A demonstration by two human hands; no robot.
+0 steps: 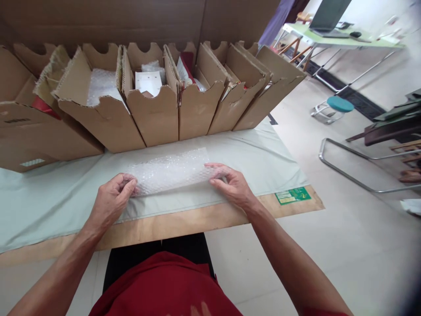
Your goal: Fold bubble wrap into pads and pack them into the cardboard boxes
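A long, clear bubble wrap sleeve (173, 170) lies between my hands, just above or on the pale cloth (66, 199) covering the table. My left hand (113, 195) pinches its left end between thumb and fingers. At the other end, my right hand (232, 182) has its fingers behind the wrap and its thumb in front, gripping it. The wrap looks flat; I cannot make out anything inside it.
Behind the wrap stands a row of cardboard bins (153, 116). One holds more bubble wrap (102, 85), another a white box (148, 82). The table's wooden edge (184, 221) runs in front of me. To the right are a teal stool (340, 104) and a folding table (371, 42) with a laptop (329, 17).
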